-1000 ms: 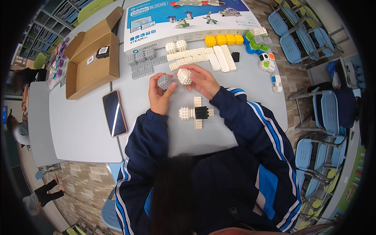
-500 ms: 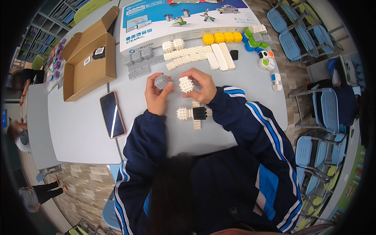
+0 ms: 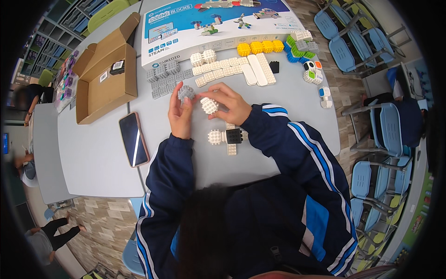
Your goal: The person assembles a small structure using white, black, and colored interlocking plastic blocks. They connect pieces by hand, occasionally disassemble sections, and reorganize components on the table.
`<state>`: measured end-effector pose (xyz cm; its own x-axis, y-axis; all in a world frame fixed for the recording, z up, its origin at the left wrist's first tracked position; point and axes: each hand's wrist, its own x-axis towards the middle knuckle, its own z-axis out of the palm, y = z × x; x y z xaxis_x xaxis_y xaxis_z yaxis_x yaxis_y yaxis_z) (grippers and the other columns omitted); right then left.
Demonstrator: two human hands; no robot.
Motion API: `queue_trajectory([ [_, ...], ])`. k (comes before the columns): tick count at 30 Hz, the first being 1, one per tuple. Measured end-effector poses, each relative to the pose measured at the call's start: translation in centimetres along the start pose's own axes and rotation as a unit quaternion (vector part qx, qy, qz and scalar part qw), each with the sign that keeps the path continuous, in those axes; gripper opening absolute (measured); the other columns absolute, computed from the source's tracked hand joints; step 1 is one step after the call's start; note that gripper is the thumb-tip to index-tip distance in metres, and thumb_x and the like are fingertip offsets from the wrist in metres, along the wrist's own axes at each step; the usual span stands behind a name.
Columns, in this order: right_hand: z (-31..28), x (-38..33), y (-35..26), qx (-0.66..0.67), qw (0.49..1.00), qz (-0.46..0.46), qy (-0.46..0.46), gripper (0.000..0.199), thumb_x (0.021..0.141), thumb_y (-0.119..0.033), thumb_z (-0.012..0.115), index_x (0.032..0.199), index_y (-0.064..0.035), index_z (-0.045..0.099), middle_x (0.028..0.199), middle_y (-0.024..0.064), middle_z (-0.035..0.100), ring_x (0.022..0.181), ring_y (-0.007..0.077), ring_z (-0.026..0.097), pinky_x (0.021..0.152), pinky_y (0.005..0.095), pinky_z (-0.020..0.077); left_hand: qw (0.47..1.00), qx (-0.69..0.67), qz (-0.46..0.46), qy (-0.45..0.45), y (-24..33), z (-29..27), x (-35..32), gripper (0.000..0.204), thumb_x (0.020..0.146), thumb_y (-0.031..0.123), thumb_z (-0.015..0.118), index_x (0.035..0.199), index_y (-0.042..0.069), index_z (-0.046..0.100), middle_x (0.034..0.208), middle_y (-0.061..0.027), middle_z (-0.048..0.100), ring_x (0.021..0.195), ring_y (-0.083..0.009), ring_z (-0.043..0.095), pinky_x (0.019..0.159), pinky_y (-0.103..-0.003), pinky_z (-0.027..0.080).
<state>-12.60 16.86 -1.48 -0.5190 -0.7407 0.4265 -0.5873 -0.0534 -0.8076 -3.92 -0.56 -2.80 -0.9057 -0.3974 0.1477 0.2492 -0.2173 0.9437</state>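
My left hand grips a grey studded block between thumb and fingers. Close beside it, my right hand pinches a white studded block, its fingers near the grey one. Whether the two blocks touch is hard to tell. Just below my right hand, a cross-shaped assembly lies on the table, with a black block at its middle, a white block on its left and a flat white studded plate running under it.
Rows of grey plates, white plates and yellow blocks line the far side before a large printed box. Coloured blocks sit at the right. An opened cardboard box and a phone lie left.
My right hand has moved left with the white block, toward the grey block in my left hand. The white block has tilted, and my left hand has shifted slightly up and left.
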Motion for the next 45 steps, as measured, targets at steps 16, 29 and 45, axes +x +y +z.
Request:
queue_trajectory([
  [16, 0.1, 0.1, 0.2, -0.009, 1.000, -0.009, 0.006, 0.076, 0.070, -0.011, 0.082, 0.138, -0.0093, 0.049, 0.126, 0.0124, 0.050, 0.111, 0.0286, 0.057, 0.091, 0.0358, 0.0514, 0.998, 0.011, -0.067, -0.010, -0.6, -0.3, 0.0, 0.039, 0.098, 0.016, 0.060, 0.133, 0.001, 0.052, 0.120, -0.0081, 0.062, 0.108, -0.0119, 0.056, 0.093, -0.027, 0.045],
  [29, 0.0, 0.2, 0.2, 0.009, 1.000, -0.007, 0.002, 0.073, 0.071, -0.010, 0.082, 0.137, -0.0088, 0.051, 0.129, 0.0120, 0.047, 0.109, 0.0254, 0.056, 0.090, 0.0337, 0.0507, 0.998, 0.009, -0.066, -0.007, -0.4, 0.1, 0.0, 0.040, 0.098, 0.017, 0.061, 0.133, 0.001, 0.052, 0.120, -0.0086, 0.062, 0.106, -0.0126, 0.058, 0.091, -0.027, 0.046],
  [45, -0.2, 0.4, -0.2, 0.007, 1.000, -0.007, -0.017, 0.079, 0.071, -0.008, 0.083, 0.140, -0.0068, 0.045, 0.140, 0.0137, 0.043, 0.121, 0.0270, 0.052, 0.092, 0.0332, 0.0504, 0.997, -0.021, -0.066, -0.043, 0.2, 0.4, -0.2, 0.042, 0.096, 0.011, 0.063, 0.134, -0.001, 0.051, 0.125, -0.0092, 0.060, 0.113, -0.0142, 0.056, 0.097, -0.029, 0.045],
])
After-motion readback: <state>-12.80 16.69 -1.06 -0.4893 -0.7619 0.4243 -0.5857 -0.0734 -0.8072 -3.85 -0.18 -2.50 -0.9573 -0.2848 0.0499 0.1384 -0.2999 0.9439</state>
